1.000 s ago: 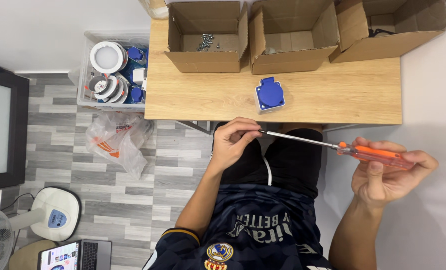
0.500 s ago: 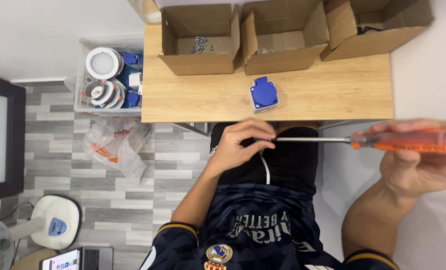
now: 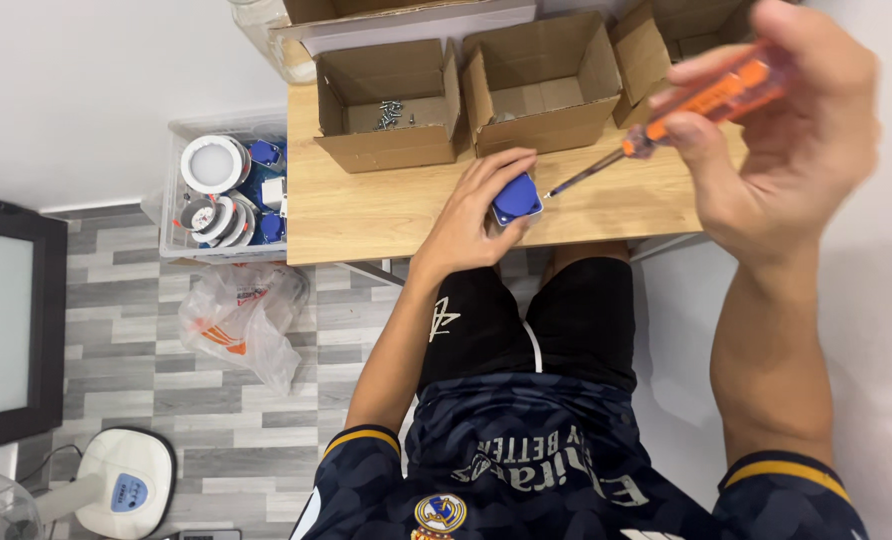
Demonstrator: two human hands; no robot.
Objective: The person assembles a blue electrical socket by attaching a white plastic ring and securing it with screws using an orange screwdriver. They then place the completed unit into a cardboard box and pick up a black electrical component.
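half of blue socket (image 3: 517, 198) hidden under left hand (image 3: 469, 222).

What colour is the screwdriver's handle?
Orange, see-through, on the screwdriver in the right hand; the head view shows it.

A light wooden tabletop (image 3: 386, 215) carries 3 open cardboard boxes (image 3: 391, 105) along its far edge. A small blue socket (image 3: 517, 198) lies near its front edge.

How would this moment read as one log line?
left hand: on blue socket | right hand: holds orange screwdriver | tip beside socket | wooden table
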